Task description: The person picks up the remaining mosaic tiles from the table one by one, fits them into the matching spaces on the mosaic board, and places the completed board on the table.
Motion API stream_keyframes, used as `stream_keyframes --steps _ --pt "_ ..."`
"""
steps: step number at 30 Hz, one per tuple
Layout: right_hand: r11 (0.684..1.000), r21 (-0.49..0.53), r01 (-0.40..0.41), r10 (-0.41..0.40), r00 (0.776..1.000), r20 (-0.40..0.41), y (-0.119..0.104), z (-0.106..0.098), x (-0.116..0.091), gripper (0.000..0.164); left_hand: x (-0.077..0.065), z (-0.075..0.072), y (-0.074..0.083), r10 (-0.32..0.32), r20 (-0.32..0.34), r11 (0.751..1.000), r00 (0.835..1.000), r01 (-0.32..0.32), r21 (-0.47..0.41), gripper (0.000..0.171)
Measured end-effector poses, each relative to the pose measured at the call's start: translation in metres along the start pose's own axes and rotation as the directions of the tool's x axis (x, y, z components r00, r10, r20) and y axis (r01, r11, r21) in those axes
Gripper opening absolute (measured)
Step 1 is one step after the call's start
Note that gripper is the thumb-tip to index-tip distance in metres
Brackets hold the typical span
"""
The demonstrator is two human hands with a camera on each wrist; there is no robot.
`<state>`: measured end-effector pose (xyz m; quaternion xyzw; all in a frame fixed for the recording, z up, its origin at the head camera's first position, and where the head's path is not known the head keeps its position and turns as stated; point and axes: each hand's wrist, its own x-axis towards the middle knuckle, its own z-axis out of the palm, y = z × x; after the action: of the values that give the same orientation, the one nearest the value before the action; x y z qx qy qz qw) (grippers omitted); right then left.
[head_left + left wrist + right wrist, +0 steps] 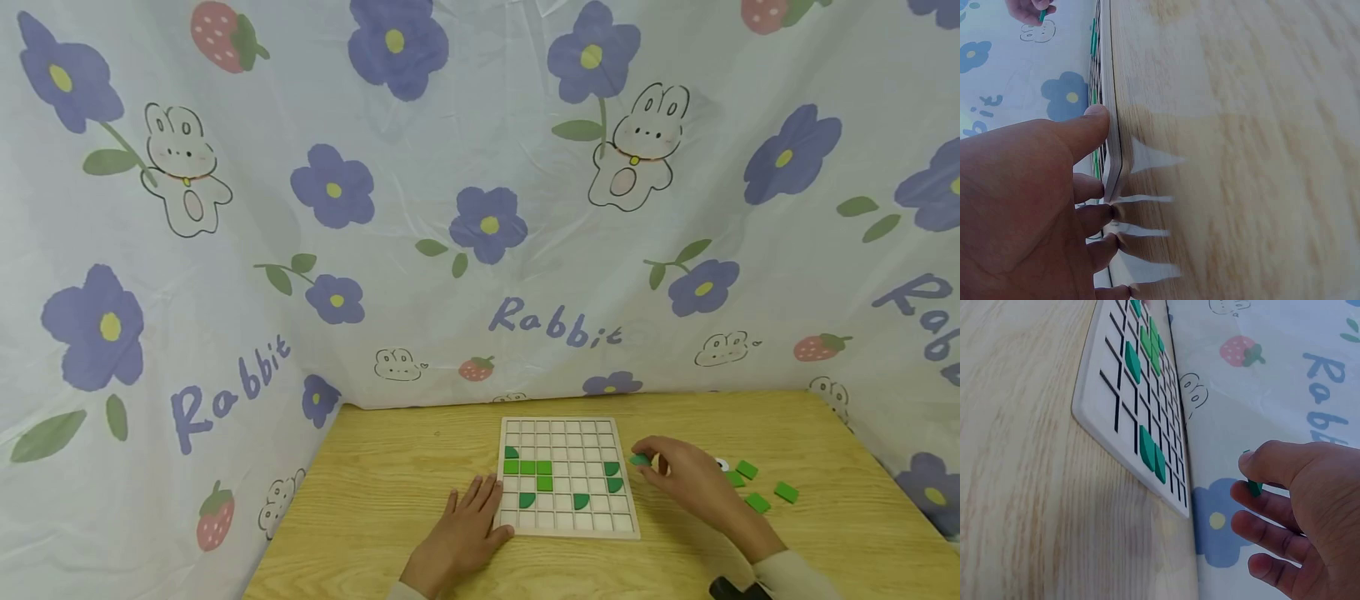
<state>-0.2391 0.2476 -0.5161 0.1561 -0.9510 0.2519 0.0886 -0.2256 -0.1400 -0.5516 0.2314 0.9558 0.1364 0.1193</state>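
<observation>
A white grid board (570,533) lies on the table, with several dark green quarter-round tiles (581,501) and several light green square tiles (528,467) in its cells. My left hand (463,527) rests at the board's left edge, fingers straight, the thumb touching the near left corner. Just beyond the board's right edge, my right hand (693,483) pinches a dark green tile (640,460) between thumb and fingers. In the right wrist view this tile (1254,487) shows edge-on, partly hidden by the thumb, and is held apart from the board.
Several loose light green square tiles (786,492) lie right of the board, beside a white round piece (722,465) partly covered by the right hand. A black object (738,589) shows at the right forearm. A printed curtain (450,333) hangs behind the wooden table (390,467).
</observation>
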Motion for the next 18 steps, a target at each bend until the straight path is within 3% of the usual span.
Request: stream_keyframes --steps 11,18 --pt "0.999 -0.012 0.052 -0.053 0.998 -0.039 -0.013 0.002 0.010 0.025 0.001 0.001 0.000 0.002 -0.002 1.000 1.000 -0.002 0.005 0.078" --pt "0.987 -0.006 0.159 -0.158 0.980 -0.117 -0.019 0.008 0.016 0.022 -0.001 -0.001 0.001 -0.002 0.003 1.000 1.000 0.002 -0.009 0.077"
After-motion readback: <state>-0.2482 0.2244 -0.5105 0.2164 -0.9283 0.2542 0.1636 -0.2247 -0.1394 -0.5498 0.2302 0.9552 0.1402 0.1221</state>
